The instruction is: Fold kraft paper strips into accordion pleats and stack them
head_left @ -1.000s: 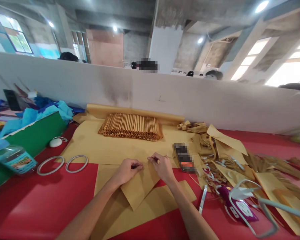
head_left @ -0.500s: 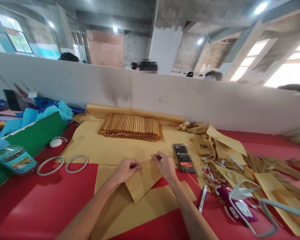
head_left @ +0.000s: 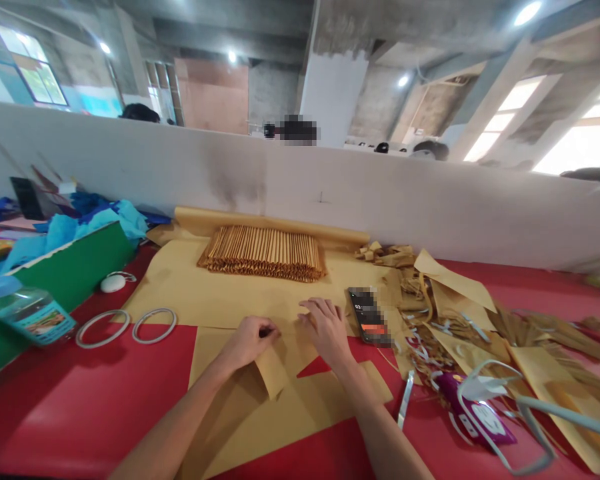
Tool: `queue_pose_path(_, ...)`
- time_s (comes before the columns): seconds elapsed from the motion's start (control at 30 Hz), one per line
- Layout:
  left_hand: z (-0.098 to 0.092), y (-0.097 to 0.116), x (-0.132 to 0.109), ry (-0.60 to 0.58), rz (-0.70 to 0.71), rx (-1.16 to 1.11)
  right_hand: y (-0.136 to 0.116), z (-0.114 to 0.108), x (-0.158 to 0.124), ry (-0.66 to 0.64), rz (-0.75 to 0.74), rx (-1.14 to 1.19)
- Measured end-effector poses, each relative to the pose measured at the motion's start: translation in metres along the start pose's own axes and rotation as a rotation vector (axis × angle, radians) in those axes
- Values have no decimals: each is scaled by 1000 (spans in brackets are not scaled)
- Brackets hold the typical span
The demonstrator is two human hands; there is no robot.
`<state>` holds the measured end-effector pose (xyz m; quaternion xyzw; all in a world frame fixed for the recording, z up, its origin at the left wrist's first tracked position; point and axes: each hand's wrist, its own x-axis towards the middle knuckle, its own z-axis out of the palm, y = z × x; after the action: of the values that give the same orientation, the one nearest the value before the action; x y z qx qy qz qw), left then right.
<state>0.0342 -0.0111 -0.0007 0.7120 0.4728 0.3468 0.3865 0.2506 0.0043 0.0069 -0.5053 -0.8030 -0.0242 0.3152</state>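
My left hand point(head_left: 250, 343) is closed in a pinch on a small piece of brown kraft paper point(head_left: 270, 375), whose lower end hangs towards me. To its right, my right hand point(head_left: 326, 331) has its fingers spread over the brown paper, with nothing visible in them. A larger brown kraft sheet point(head_left: 260, 433) lies beneath both hands on the red tabletop. Beyond them, a stack of pleated brown paper point(head_left: 263, 253) rests on another broad kraft sheet point(head_left: 175, 287). The fingertips of my left hand are partly hidden.
Two rolls of tape point(head_left: 155, 325) lie at left by a plastic bottle point(head_left: 35, 313) and a green board point(head_left: 80, 270). A phone point(head_left: 367, 317), paper scraps point(head_left: 430, 293), a cutter knife point(head_left: 406, 400) and a purple device with a cable point(head_left: 475, 410) occupy the right. A white partition point(head_left: 405, 200) stands behind.
My right hand has let go of the paper and its fingers have spread. The paper piece now looks narrower, folded back under my left hand, which stays nearly in place.
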Motion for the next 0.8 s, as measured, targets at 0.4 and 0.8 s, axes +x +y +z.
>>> queue_pose_path(0.4,-6,-3,4,25,-1,5,-4,0,0,-119,-190,17)
queue_pose_path(0.8,-4,-1,3,60,23,-7,-13,1,-1,-160,-233,77)
